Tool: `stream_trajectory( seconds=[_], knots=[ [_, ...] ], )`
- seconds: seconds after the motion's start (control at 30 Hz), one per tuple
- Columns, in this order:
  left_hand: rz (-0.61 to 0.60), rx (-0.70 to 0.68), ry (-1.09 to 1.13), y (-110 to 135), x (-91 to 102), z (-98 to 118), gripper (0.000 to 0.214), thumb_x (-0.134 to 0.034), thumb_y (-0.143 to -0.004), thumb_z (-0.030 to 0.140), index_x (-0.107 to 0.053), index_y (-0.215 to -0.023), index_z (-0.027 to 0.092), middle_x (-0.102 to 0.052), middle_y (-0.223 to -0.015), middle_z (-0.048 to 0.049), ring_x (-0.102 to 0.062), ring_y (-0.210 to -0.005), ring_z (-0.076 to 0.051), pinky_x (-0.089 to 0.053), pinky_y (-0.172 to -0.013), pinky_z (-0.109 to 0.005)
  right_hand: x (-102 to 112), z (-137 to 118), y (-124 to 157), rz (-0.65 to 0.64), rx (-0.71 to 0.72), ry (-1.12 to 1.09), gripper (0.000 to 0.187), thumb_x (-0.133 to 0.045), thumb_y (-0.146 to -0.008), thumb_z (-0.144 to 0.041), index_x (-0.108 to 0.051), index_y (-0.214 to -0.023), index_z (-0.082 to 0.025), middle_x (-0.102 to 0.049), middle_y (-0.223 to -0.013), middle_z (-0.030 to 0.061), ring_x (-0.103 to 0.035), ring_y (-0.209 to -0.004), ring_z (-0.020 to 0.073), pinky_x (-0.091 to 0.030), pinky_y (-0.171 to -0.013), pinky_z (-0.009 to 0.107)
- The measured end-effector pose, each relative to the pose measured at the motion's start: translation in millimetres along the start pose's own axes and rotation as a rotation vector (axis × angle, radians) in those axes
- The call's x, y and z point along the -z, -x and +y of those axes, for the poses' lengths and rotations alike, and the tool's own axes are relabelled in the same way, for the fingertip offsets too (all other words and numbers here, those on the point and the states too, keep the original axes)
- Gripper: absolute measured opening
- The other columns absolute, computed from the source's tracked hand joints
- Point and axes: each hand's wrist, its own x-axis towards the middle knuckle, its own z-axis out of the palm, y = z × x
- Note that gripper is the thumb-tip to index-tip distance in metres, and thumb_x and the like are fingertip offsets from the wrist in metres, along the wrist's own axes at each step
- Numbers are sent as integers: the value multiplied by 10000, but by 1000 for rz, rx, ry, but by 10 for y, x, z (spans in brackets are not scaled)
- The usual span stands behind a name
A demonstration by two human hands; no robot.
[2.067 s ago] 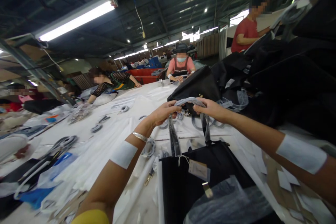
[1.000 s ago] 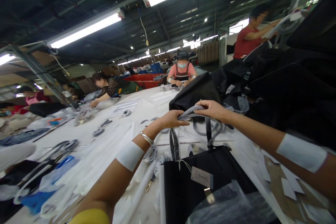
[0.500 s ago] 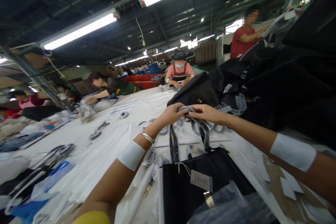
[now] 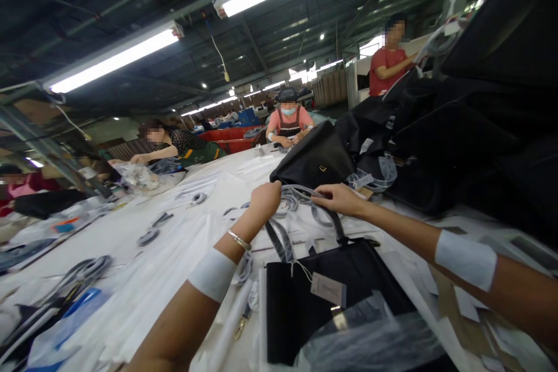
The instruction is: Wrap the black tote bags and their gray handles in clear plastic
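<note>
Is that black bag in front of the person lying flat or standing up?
Lying flat: the black bag rests on the white table, handles stretched toward both hands.

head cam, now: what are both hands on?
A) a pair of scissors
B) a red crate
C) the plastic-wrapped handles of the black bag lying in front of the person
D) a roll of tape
C: the left hand and right hand both grip the wrapped handles rising from the black bag that lies on the white table.
</note>
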Motion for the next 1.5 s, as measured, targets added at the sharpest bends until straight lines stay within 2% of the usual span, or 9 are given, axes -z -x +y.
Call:
stream_trajectory(
  seconds=[0.23, 0.5, 0.63, 0.77, 0.93, 1.03, 1.2, 1.33, 1.5],
  knots=[
    [-298, -103, 401, -34, 308, 105, 326, -609, -836, 457, -649, -874, 136, -637, -802, -27, -523, -605, -101, -438, -585, -226, -218, -126, 17, 57, 241, 197, 911, -682, -804, -318, -191, -1566, -230, -497, -1445, 125, -535, -1258, 302, -437, -1052, 452],
    [-277, -193, 762, 235, 363, 288, 411, -594, -859, 553, -595, -849, 142, -534, -769, 11, -471, -630, -82, -391, -591, -218, -340, -563, 315, 422, 467, 325, 413, -584, -904, -354, -607, -1275, -174, -604, -1301, 141, -524, -1233, 323, -385, -1089, 482],
    [-96, -241, 507, 432, 183, 343, 354, -525, -925, 490, -580, -811, 159, -532, -684, 31, -497, -652, -108, -392, -604, -233, -467, -857, 472, 139, 91, -267, 487, -474, -939, -589, -733, -816, -195, -710, -864, 83, -606, -732, 192, -515, -687, 320],
    [88, -325, 303, 659, 140, 257, 322, -553, -930, 450, -662, -1016, 159, -654, -880, -7, -580, -807, -143, -430, -724, -251, -524, -951, 424, 89, -254, -841, 523, -548, -860, -682, -744, -887, -198, -705, -962, 64, -548, -680, 128, -474, -554, 214],
    [116, -382, 196, 978, 142, 185, 349, -596, -923, 419, -671, -1176, 190, -692, -1031, -65, -636, -932, -193, -475, -852, -289, -646, -942, 451, -11, -488, -994, 323, -712, -815, -544, -722, -901, -233, -680, -929, 28, -590, -728, 127, -509, -564, 190],
    [240, -223, 260, 1260, 59, -11, 403, -579, -929, 441, -612, -1271, 229, -665, -1184, -94, -621, -1096, -225, -482, -965, -329, -698, -935, 498, 98, -440, -1120, 163, -757, -809, -382, -700, -818, -230, -645, -831, 7, -558, -654, 96, -476, -493, 152],
    [461, 497, 366, 1885, -398, -812, 327, -501, -949, 382, -555, -1174, 150, -679, -1027, -104, -706, -815, -183, -577, -676, -279, -679, -920, 553, 142, -325, -1244, 51, -729, -820, -237, -712, -868, -233, -652, -992, 21, -530, -634, 70, -477, -453, 119],
    [427, 607, 333, 2208, -714, -1143, 266, -562, -880, 268, -553, -1103, 121, -673, -1034, -142, -696, -648, -183, -564, -597, -312, -754, -913, 578, 149, -329, -1293, 90, -730, -800, -142, -707, -822, -226, -643, -839, 0, -581, -705, 74, -560, -632, 124],
    [400, 418, 351, 1908, -586, -852, 208, -518, -917, 307, -618, -1034, 167, -689, -1037, -101, -690, -894, -211, -525, -886, -368, -791, -853, 559, 176, -401, -1241, 80, -763, -813, -192, -701, -766, -212, -624, -724, -24, -562, -613, 50, -526, -544, 89]
  ],
)
